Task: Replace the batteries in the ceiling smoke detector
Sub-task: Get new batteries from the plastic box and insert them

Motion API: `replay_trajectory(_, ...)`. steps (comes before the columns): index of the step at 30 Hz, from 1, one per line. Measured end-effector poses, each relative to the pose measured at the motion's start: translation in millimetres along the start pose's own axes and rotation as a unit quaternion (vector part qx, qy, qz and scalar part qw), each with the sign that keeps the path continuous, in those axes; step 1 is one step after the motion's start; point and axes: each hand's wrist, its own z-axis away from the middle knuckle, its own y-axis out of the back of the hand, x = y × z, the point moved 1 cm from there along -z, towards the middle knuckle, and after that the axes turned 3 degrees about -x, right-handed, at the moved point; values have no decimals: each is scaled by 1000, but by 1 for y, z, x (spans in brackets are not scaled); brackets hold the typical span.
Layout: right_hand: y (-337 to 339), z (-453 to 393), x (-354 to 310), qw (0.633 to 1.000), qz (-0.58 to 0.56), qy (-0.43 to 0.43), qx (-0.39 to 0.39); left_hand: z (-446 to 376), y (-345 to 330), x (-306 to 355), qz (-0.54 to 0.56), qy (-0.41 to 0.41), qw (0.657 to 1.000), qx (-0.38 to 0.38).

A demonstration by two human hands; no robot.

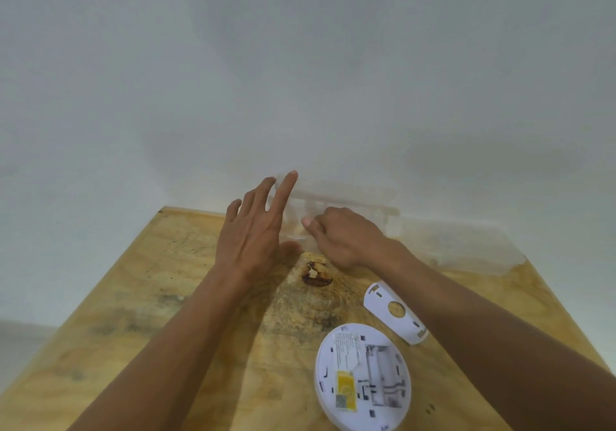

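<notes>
The white round smoke detector (363,375) lies back-up on the wooden table (166,314), its open battery compartment (383,377) showing only white plastic. Its white mounting plate (395,312) lies just behind it, partly under my right forearm. A clear plastic box (350,204) stands at the table's far edge against the wall. My left hand (256,230) rests flat against the box's left end, fingers spread. My right hand (343,237) is curled, thumb and fingertips pinched at the box's front edge. What lies inside the box is too faint to tell.
A dark brown knot or stain (315,275) marks the table just in front of my hands. A second clear plastic piece (466,247) lies along the wall to the right. The pale wall (300,63) rises right behind the table.
</notes>
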Motion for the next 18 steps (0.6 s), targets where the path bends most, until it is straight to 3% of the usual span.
replay_trajectory(9, -12, -2, 1, 999, 42, 19, 25, -2, -5, -1, -12, 8, 1000, 2)
replay_trajectory(13, -14, 1, 2, 990, 8, 32, 136, -3, -5, -2, -23, 10, 1000, 3)
replay_trajectory(18, 1, 11, 1, 946, -33, 72, 314, -1, -3, 1, -29, 16, 999, 3)
